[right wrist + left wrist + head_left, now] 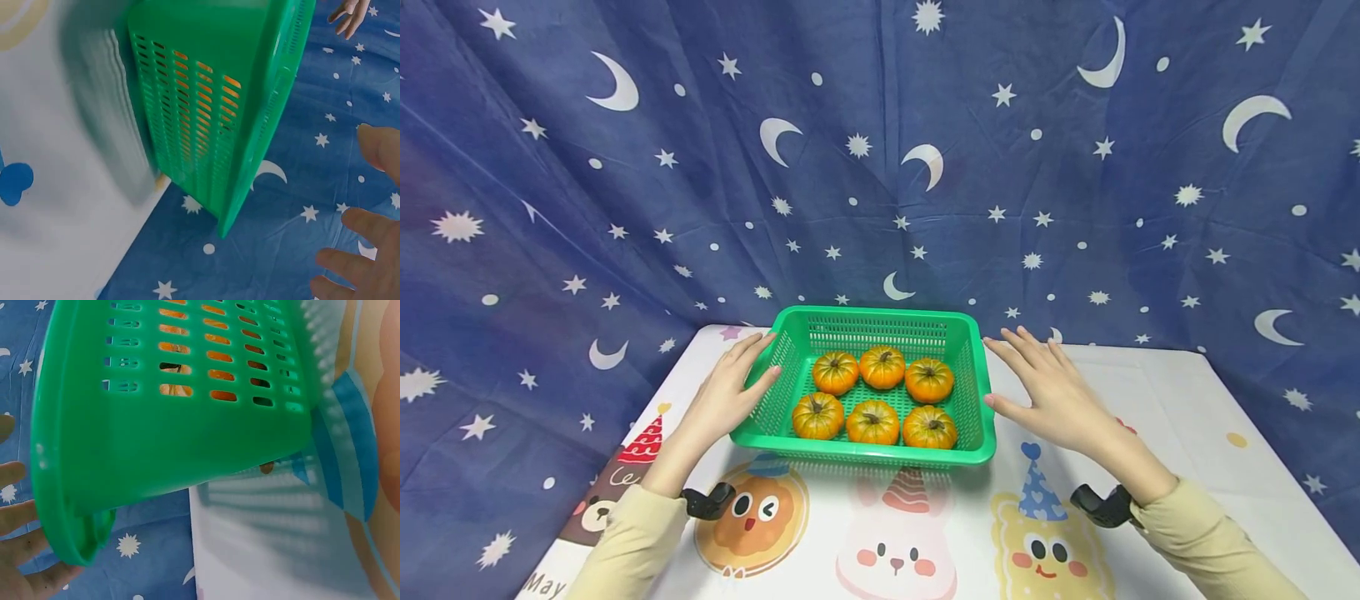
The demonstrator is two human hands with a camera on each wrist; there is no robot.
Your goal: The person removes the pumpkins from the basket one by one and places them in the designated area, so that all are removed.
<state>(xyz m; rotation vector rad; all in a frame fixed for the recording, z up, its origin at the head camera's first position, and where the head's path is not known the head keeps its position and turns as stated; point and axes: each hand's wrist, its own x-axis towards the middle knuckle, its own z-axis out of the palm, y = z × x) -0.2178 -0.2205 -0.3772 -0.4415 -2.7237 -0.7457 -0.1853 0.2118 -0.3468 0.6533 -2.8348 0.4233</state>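
Note:
A green plastic basket (865,452) with slotted walls stands on the table, holding several small orange pumpkins (835,374) in two rows. My left hand (722,393) is at the basket's left rim, fingers extended and thumb pointing inward. In the left wrist view, its fingers (19,515) show at the rim of the basket (162,440). On the opposite side, my right hand (1060,400) has its fingers spread, fingertips close to the right rim. The right wrist view shows its fingers (365,225) apart from the basket wall (206,31). Neither hand grips anything.
A white tablecloth (1157,400) with cartoon prints covers the table. Behind and around it hangs a blue curtain (865,225) with moons and stars, close beyond the table's back edge. Each wrist carries a black camera mount (1103,505).

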